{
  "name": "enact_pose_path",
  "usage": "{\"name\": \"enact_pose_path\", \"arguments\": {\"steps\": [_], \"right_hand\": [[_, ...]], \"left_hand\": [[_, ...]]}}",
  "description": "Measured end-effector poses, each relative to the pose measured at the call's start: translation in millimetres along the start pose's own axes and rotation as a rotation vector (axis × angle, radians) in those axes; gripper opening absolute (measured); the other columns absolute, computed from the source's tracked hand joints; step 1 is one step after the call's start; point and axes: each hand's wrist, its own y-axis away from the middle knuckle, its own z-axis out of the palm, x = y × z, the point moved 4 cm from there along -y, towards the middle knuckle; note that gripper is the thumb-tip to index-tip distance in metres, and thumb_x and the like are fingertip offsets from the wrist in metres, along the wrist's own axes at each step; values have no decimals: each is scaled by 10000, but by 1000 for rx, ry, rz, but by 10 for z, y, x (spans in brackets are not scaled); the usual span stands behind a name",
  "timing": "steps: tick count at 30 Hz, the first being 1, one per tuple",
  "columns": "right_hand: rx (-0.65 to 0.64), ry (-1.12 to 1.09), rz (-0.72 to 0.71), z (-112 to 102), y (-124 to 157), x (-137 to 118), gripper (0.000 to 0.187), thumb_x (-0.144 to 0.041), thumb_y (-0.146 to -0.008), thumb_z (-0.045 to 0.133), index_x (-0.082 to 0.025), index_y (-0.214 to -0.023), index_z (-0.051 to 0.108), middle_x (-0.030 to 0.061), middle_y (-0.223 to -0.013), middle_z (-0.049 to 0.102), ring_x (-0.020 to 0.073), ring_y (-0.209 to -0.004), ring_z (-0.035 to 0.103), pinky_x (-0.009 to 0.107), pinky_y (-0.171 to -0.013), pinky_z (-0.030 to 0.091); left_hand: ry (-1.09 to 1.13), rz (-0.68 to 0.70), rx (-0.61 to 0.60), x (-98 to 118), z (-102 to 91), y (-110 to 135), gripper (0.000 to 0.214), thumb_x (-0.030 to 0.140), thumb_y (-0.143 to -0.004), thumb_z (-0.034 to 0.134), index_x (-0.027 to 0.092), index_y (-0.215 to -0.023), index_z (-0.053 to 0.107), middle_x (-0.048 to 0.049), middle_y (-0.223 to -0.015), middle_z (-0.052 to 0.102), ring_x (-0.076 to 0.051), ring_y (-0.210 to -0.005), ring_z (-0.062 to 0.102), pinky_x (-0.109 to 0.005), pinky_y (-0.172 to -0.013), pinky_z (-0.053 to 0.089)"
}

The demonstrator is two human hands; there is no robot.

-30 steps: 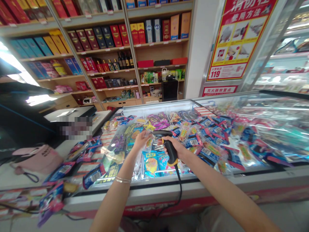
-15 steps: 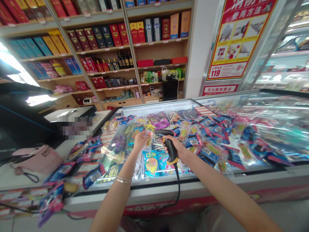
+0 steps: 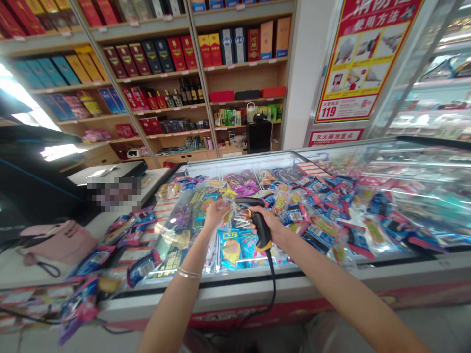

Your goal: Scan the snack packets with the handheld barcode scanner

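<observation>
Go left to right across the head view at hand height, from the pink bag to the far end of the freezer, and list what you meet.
pink handbag → purple-and-blue snack packets → left hand → black barcode scanner → blue snack packets

Held packet (image 3: 227,218) too small to read

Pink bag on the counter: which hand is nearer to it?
Left. The left hand is over the chest freezer, right of the pink bag; the right hand is farther right, around a barcode scanner.
</observation>
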Motion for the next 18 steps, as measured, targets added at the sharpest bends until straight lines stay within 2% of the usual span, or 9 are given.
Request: {"name": "enact_pose_path", "arguments": {"steps": [5,10,13,18], "right_hand": [[-12,-6,-3,2,-1,12,144,-270,-810,570,-133,-777,596,-15,-573,558,72,-396,464,185,-365,388],[11,19,-3,11,14,4,157,-284,-814,565,-145,-744,583,-10,-544,553,79,-396,464,186,-366,384],[14,44,6,4,6,13,182,-302,-822,560,-141,-746,597,-16,-491,515,85,-387,455,184,-369,386],[-2,49,6,-17,-12,25,184,-299,-831,545,-138,-765,607,-8,-509,535,88,-383,455,190,-366,388]], "left_hand": [[-7,19,-16,56,-21,29,283,307,-713,580,172,-922,715,-57,-881,741,-232,-922,666,-299,-797,483],[4,1,-37,75,-20,40,327,286,-726,581,174,-1008,704,-58,-966,737,-221,-940,662,-313,-861,478],[5,0,-42,52,-7,33,327,288,-733,581,174,-1014,702,-59,-979,734,-217,-943,662,-311,-862,480],[26,15,-32,27,8,21,313,269,-733,589,168,-1008,701,-65,-955,734,-210,-922,667,-296,-835,482]]}}
